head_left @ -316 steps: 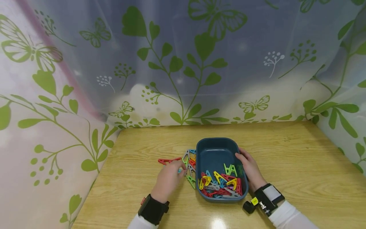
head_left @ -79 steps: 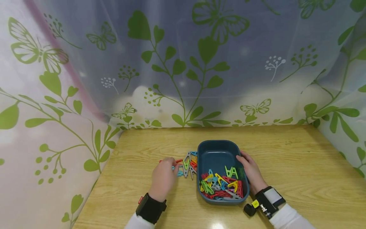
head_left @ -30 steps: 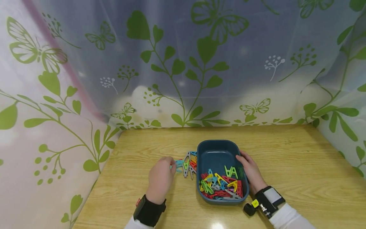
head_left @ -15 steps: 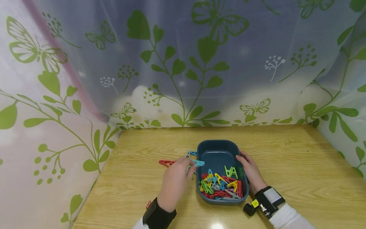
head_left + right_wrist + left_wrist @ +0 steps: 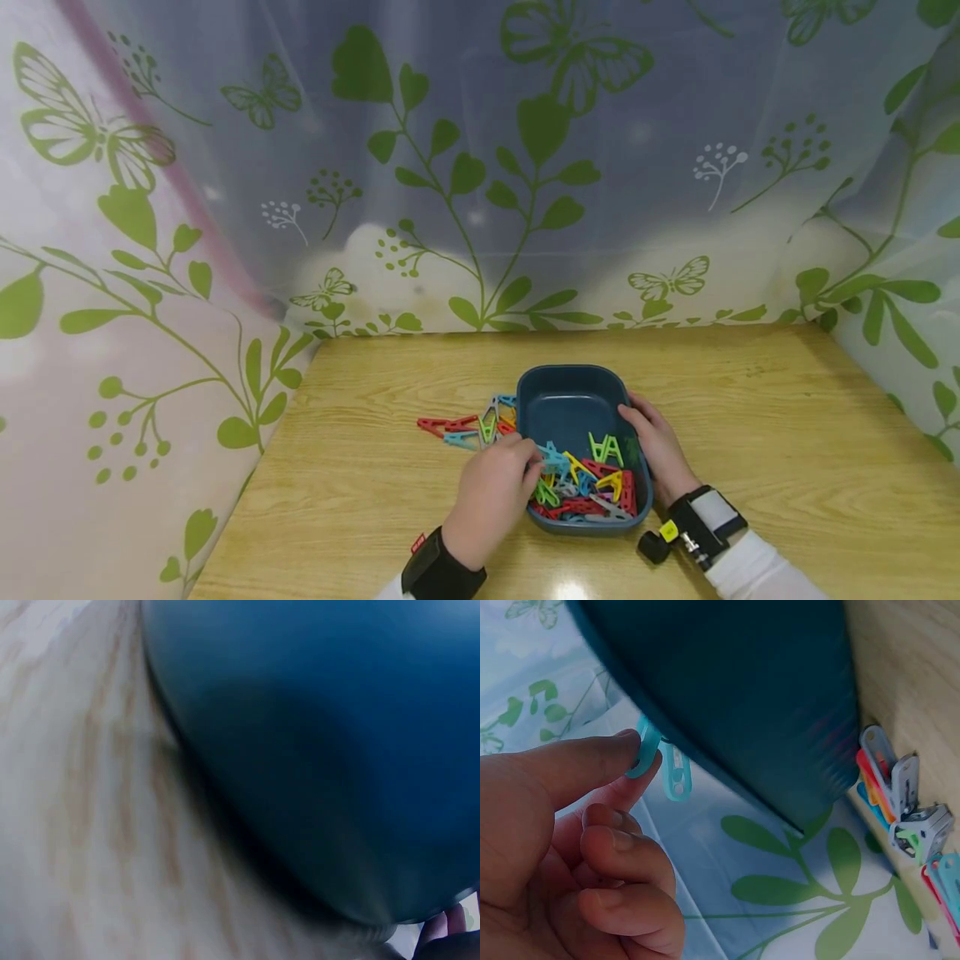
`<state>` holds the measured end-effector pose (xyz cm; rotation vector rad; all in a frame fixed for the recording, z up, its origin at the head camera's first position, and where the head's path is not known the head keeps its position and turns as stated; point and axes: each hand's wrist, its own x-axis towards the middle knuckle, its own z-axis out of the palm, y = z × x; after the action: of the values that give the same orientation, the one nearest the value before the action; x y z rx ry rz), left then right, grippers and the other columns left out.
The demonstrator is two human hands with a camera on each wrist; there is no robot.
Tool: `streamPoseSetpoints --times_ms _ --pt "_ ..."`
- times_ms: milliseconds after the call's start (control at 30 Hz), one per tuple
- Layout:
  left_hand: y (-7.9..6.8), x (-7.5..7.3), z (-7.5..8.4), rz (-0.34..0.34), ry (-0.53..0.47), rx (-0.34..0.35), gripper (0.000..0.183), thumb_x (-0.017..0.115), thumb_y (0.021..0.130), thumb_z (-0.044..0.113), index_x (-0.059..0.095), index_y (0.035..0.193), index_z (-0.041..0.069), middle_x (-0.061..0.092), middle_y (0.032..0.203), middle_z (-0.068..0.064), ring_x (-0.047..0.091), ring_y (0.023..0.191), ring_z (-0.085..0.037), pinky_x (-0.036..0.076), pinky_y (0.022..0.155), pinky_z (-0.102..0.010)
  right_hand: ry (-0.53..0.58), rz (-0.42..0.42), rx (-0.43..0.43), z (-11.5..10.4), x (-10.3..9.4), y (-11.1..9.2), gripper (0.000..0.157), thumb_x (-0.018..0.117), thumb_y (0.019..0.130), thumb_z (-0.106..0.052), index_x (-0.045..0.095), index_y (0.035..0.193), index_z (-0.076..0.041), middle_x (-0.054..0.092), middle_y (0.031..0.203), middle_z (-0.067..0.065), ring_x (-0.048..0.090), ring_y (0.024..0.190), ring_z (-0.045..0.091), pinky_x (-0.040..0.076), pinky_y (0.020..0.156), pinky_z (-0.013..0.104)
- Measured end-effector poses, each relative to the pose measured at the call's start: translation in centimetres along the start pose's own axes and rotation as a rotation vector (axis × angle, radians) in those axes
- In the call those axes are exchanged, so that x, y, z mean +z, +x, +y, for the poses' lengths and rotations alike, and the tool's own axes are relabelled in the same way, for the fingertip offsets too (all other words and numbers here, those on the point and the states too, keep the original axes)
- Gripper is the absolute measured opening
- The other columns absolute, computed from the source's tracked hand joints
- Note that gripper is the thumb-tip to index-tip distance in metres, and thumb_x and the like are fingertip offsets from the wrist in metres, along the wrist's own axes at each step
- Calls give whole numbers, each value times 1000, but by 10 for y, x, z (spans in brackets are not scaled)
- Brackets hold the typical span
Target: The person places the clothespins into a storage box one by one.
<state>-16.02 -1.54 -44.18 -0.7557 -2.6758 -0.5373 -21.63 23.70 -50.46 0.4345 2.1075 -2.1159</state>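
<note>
My left hand (image 5: 497, 492) is over the left rim of a dark blue plastic basin (image 5: 572, 417). Between thumb and forefinger it pinches a light blue clothespin (image 5: 676, 776), held at the rim in the left wrist view. Several clothespins in red, yellow, blue, grey and green, such as a green clothespin (image 5: 604, 450), lie heaped in the basin's near half. At the right side, my right hand (image 5: 662, 450) grips the basin, thumb near the rim and the other fingers mostly hidden by the wall. The right wrist view is largely filled by the basin's outer wall (image 5: 315, 750).
Left of the basin, several loose clothespins lie on the wooden table (image 5: 360, 467), among them a red clothespin (image 5: 447, 425) and a blue clothespin (image 5: 461, 438). A patterned curtain (image 5: 480, 208) stands behind the table and along both sides.
My left hand has picked a light blue clothespin from the pile and moved it right, to the basin. A green clothespin went into the basin earlier. My right hand stays put.
</note>
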Motion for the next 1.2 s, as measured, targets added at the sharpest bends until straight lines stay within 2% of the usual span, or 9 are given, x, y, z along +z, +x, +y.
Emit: streamPoseSetpoints --times_ms 300,600,800,1000,1200 --pt "1 6 -1 -70 4 -45 7 80 91 20 74 88 17 65 82 5 59 67 -5 46 60 -19 4 -1 -4 2 -1 2 66 46 108 -46 24 164 -18 36 164 13 47 137 27 48 86 15" --pt "0 9 -2 -100 4 -56 8 80 91 21 75 87 17 65 81 5 58 67 -6 45 59 -19 14 -6 -20 2 -2 1 66 47 108 -47 26 163 -18 40 161 15 57 120 14 50 87 17" --pt "1 9 -2 -118 -2 -65 12 79 92 25 74 87 16 64 79 5 55 64 -5 41 56 -20 -4 -1 -29 3 -2 4 63 46 109 -44 27 163 -17 40 161 15 55 125 17 49 87 17" --pt "3 8 -5 -88 -21 -87 14 77 94 24 73 84 14 65 77 4 55 62 -4 41 54 -20 -25 -8 -41 3 -2 4 63 45 110 -42 26 163 -15 38 162 16 49 135 28 48 88 17" --pt "4 5 -15 -31 -29 -142 17 76 95 23 71 82 14 66 76 3 49 57 -4 36 50 -19 -21 -6 -27 2 -1 2 64 45 110 -43 25 164 -16 36 163 14 46 138 28 46 88 16"
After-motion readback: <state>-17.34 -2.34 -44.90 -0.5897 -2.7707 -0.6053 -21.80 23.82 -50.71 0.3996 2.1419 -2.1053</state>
